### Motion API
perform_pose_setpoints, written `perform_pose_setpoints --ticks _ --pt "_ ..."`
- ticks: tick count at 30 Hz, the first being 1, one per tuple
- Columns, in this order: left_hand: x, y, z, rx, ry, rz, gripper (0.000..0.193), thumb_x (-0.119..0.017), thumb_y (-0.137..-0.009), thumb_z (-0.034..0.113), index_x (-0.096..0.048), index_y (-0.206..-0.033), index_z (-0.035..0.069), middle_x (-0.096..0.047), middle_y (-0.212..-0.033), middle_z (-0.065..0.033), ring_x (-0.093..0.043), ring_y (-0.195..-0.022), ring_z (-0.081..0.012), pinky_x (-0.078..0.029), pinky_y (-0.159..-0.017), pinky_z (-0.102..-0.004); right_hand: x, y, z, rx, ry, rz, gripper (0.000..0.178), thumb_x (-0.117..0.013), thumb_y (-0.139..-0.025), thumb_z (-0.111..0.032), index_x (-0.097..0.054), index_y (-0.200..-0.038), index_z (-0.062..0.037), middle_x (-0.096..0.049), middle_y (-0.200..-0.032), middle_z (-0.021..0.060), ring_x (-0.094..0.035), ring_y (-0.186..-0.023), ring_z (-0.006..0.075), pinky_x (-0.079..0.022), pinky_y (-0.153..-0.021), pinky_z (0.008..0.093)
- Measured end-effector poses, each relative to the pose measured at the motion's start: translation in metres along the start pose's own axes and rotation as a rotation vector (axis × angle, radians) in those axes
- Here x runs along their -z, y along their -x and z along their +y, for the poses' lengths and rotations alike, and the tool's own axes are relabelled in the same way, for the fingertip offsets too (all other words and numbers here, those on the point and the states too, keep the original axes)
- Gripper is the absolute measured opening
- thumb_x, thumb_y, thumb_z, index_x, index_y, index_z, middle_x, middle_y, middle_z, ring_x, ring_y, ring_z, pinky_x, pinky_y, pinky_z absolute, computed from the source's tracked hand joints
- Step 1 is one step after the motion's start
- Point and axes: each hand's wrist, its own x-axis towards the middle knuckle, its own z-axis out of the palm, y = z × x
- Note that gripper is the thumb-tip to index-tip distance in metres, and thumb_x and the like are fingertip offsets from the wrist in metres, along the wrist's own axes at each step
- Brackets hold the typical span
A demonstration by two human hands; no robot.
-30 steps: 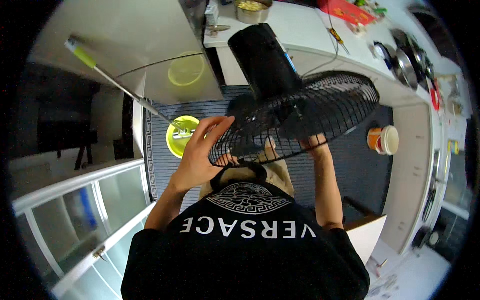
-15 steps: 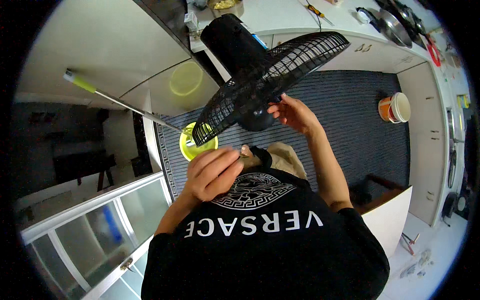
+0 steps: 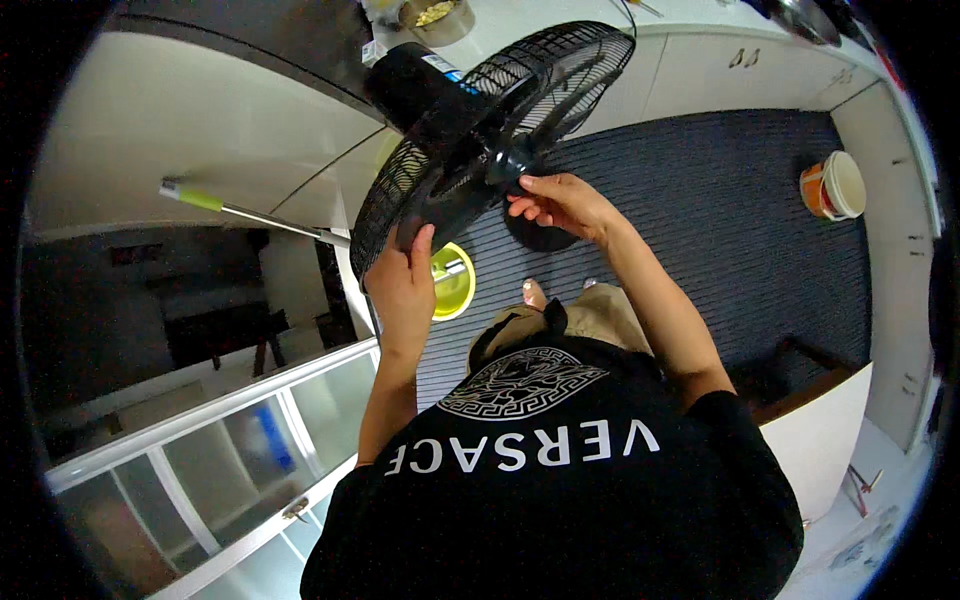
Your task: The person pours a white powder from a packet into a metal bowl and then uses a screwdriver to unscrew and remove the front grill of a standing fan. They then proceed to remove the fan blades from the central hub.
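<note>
A black standing fan [image 3: 455,205] tilts in front of me, its blades showing inside the rear wire guard [image 3: 390,190]. No front guard covers them on the side facing me. My left hand [image 3: 402,290] grips the fan's lower left part, thumb against a blade and fingers partly hidden at the guard's rim. At the fan's middle, my right hand [image 3: 565,207] has its fingers curled, thumb and forefinger pinching at the glossy dark hub knob [image 3: 510,163]. Beneath the hub, the round black base [image 3: 540,232] stands on the floor.
A yellow-green bucket [image 3: 455,290] with a mop [image 3: 270,217] leaning from it stands left of the fan. Beyond is a counter with a metal pot [image 3: 440,25] of pale food pieces. An orange-and-white bucket [image 3: 835,187] sits right on the striped mat [image 3: 700,190].
My left hand has moved up and forward from near my body onto the fan. The fan head has turned so its blades face me more. My right hand has moved to the hub.
</note>
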Motion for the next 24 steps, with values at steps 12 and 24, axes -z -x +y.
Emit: perform_pose_setpoints --ticks 12,24 --pt "-0.006 0.004 0.015 -0.181 0.074 0.14 0.025 -0.054 -0.088 0.019 -0.06 -0.081 -0.005 -0.06 -0.065 -0.0176 -0.054 -0.049 -0.0259 -0.04 -0.047 -0.0336 -0.008 0.006 -0.007 0.194 0.555 0.235 0.032 -0.065 -0.079 -0.03 -0.064 -0.083 0.0023 -0.066 -0.073 0.0075 -0.057 -0.059 0.0094 -0.043 -0.051 0.0229" --pt "-0.007 0.0 0.017 -0.151 0.052 0.173 0.023 -0.056 -0.086 0.016 -0.059 -0.079 -0.005 -0.06 -0.063 -0.0174 -0.057 -0.049 -0.0224 -0.041 -0.047 -0.0318 -0.012 0.008 0.01 0.126 0.407 0.277 0.046 -0.045 -0.089 -0.044 -0.06 -0.083 -0.0002 -0.065 -0.076 0.0066 -0.059 -0.062 0.0126 -0.043 -0.053 0.0264"
